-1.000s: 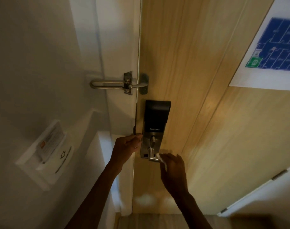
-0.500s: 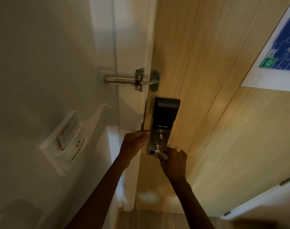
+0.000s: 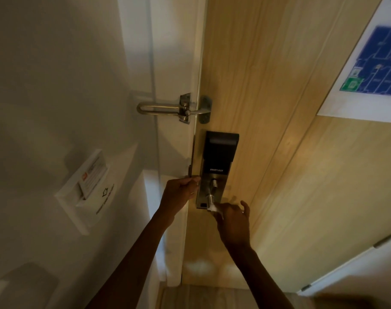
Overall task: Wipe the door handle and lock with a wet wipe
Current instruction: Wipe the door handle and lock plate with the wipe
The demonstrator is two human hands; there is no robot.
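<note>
A black and silver smart lock (image 3: pixel 219 157) is mounted on the wooden door (image 3: pixel 268 108). Its silver door handle (image 3: pixel 210 198) sticks out near the plate's lower end. My right hand (image 3: pixel 233 219) pinches a small white wet wipe (image 3: pixel 213 208) and presses it against the handle's tip. My left hand (image 3: pixel 182 192) curls around the door's edge just left of the lock plate. A metal swing-bar guard (image 3: pixel 174 109) spans the frame and door above the lock.
A white card holder (image 3: pixel 85 188) with a card in it is fixed to the wall at left. A blue floor-plan sign (image 3: pixel 377 68) hangs on the door at upper right. A white door with hinges (image 3: pixel 346 270) stands at lower right.
My right hand with the wipe has slid slightly down along the handle toward its tip. My left hand has stayed on the door edge. The camera view shifted a little.
</note>
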